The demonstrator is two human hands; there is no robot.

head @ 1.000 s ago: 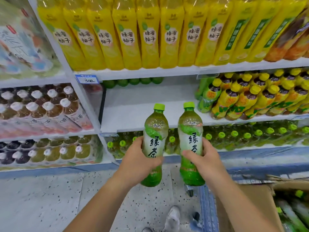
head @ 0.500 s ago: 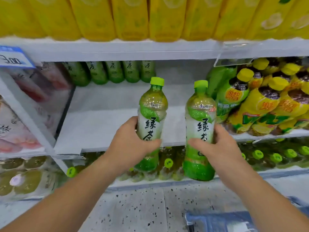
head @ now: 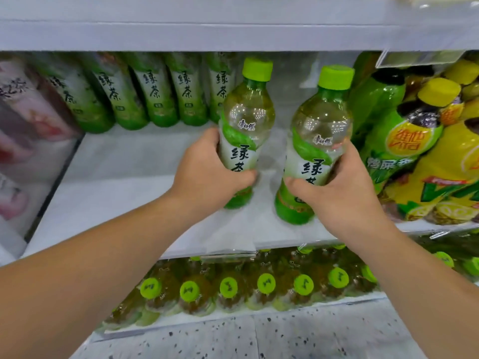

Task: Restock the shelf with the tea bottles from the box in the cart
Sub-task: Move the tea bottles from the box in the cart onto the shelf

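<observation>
Two green tea bottles with lime caps and white-green labels are upright over the white shelf (head: 116, 182). My left hand (head: 207, 172) grips the left tea bottle (head: 246, 120) around its label. My right hand (head: 334, 193) grips the right tea bottle (head: 321, 130) near its lower half. Both bottle bases sit at or just above the shelf board; contact is unclear. A row of the same green tea bottles (head: 158, 92) stands at the back of the shelf. The box and the cart are out of view.
Yellow-capped lemon tea bottles (head: 425, 141) crowd the shelf's right side, close to the right bottle. Pinkish bottles (head: 28, 120) fill the bay to the left behind a divider. The shelf below holds several green-capped bottles (head: 228, 288). The upper shelf edge (head: 207, 35) hangs overhead.
Both hands have moved forward and up into the shelf bay with their bottles. The view has closed in on the shelf, and the cart and floor have dropped from sight.
</observation>
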